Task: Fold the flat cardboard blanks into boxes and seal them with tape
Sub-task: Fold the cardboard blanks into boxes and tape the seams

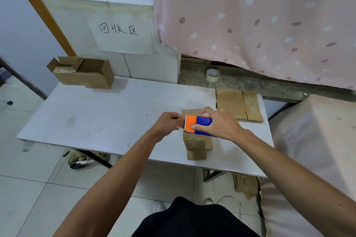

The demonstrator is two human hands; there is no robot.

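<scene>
Taping — right hand (218,124) grips the dispenser (203,121), left hand (167,123) pinches its toothed edge; next, draw tape across the box (194,145).

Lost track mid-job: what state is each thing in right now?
Orange-and-blue plastic tape dispenser: held in right-hand grip.
Left-hand grip: pinching at dispenser's serrated edge.
Small brown cardboard box: folded up, under dispenser.
Larger brown cardboard box: flaps open.
Brown flat cardboard blanks: stacked, unfolded.
Beige tape roll: standing on edge, untouched.

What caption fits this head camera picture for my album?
Right hand holds an orange-and-blue tape dispenser over a cardboard box while the left hand pinches its toothed end.
</scene>
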